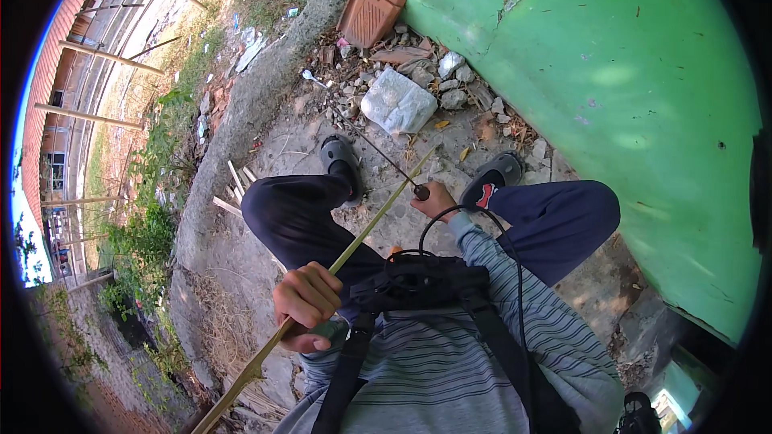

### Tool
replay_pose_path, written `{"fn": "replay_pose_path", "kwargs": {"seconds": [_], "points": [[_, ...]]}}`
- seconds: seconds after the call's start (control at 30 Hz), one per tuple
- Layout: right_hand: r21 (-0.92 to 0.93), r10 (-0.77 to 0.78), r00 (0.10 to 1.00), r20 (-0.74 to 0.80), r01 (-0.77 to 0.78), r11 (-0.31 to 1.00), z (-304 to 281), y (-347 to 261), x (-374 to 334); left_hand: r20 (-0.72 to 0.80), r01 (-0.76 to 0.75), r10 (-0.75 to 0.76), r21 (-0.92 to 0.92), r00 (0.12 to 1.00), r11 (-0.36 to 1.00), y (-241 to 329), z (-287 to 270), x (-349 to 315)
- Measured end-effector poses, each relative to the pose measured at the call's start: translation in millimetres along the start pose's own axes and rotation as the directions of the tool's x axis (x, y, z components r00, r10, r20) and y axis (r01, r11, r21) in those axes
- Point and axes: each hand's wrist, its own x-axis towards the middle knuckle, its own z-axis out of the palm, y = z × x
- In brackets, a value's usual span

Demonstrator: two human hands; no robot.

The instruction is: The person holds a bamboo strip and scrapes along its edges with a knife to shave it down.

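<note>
My left hand (pixel 306 303) is closed around a long yellow-green stalk (pixel 363 239). It looks like a split palm-leaf rib, wider at its lower-left end and tapering to a thin tip between my feet. Wrapped round the dark handle of a knife, my right hand (pixel 436 201) is in front of my crotch. The knife's narrow dark blade (pixel 386 157) points away to the upper left, seen almost edge-on, and crosses the stalk in the picture close to my right hand. Whether blade and stalk touch, I cannot tell.
A white block-like bundle (pixel 399 102) lies among rubble beyond my feet, with an orange clay tile (pixel 372 13) behind it. A green wall (pixel 611 88) rises on the right. Pale cut strips (pixel 232 193) lie beside my left knee, near a low concrete ledge (pixel 233 124).
</note>
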Motion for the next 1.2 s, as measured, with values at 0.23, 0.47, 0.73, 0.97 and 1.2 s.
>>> {"fn": "replay_pose_path", "kwargs": {"seconds": [0.23,0.47,0.73,0.97,1.2], "points": [[0.168,0.221,0.965,0.143,-0.243,0.955,-4.5,14.8,11.0,0.141,-0.051,0.075,-0.167,0.987,0.985,-0.8,-11.8,-2.6],[-0.07,0.007,1.0,-0.026,-0.009,0.998,-3.7,-6.8,0.5,0.042,-0.073,0.081,-0.168,0.996,0.983,-3.3,-17.9,-11.6],[0.0,0.133,0.974,-0.182,-0.136,0.991,3.5,9.3,6.6,0.103,-0.073,0.095,-0.199,0.99,0.977,-3.9,-24.3,-7.4],[0.018,0.173,0.962,-0.212,-0.173,0.985,7.8,11.5,12.9,-0.753,0.063,0.181,0.283,0.632,0.957,1.6,23.5,-5.4],[0.009,0.111,0.969,-0.221,-0.112,0.994,13.0,16.8,4.4,-0.857,0.003,0.274,0.306,0.437,0.952,-1.9,28.0,-11.6]]}}
